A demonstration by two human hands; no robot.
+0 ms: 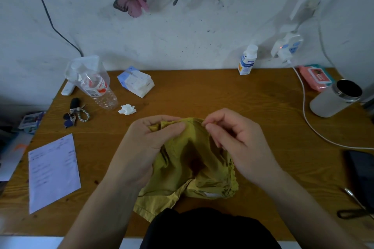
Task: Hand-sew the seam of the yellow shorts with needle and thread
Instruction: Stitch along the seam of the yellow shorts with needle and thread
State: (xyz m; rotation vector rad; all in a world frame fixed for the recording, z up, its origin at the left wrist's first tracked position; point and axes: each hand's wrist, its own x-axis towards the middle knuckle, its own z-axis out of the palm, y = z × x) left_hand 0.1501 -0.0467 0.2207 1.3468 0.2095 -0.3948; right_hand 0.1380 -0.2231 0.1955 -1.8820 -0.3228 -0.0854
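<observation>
Head view: the only camera I have, looking down over both forearms at the table (202, 91).
Yellow shorts (192, 168): mustard-yellow, thin and heavily creased, bunched in a heap at the near middle of the table. The top edge is lifted between the hands, a gathered hem shows on the right side, and the lower left corner trails toward the near table edge.
Left hand (147, 143): I see the grip closed on the bunched upper edge of the shorts, fingers curled over it and the thumb laid flat across the cloth.
Right hand (232, 137): thumb and forefinger pinch at the same raised edge, just beside the left thumb, with the other fingers loosely curled. I cannot make out a needle or thread in that grip.
Left of table: a sheet of paper (52, 172), a bunch of keys (75, 114), a plastic water bottle (99, 91), a tissue pack (135, 82) and a crumpled tissue (127, 109).
Right of table: a white cable (309, 119), a steel-rimmed flask (336, 99), a dark phone (360, 176) and scissors (356, 206) at the frame edge.
</observation>
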